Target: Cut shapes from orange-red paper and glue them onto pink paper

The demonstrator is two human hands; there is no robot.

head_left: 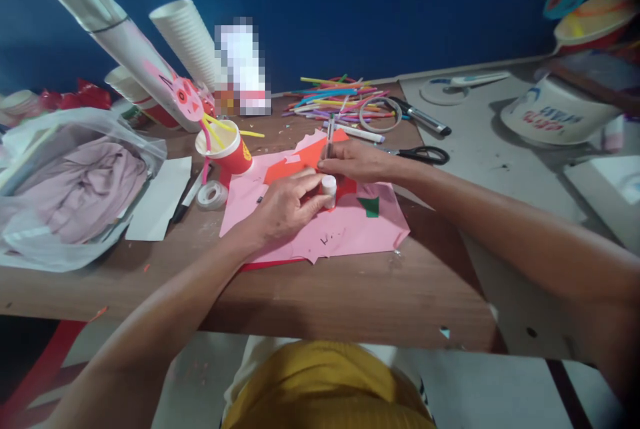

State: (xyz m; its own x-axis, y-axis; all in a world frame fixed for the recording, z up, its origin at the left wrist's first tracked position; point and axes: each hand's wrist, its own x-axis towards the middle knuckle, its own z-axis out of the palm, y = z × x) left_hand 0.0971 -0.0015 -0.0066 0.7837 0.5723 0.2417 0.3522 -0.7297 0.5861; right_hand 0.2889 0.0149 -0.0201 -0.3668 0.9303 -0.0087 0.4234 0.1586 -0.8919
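My left hand [287, 206] rests low over the pink paper [280, 236], thumb and fingers closed round a small white cylinder [329, 192] that stands upright. What the cylinder is, I cannot make out. Just behind it, my right hand [357, 161] grips a slim pen [330, 136], held nearly upright; its tip is not clear to see. Orange paper [280, 168] lies on the pink sheet, partly under both hands. A green paper scrap [370, 207] is on the pink sheet to the right, and black marks show near its front edge.
A red paper cup [236, 157] with a pink cut-out animal face [189, 99] stands at left, beside a tape roll [212, 195]. Scissors [425, 154], a cutter knife [425, 119] and colourful pipe cleaners [340, 94] lie behind. A plastic bag [145, 132] sits far left.
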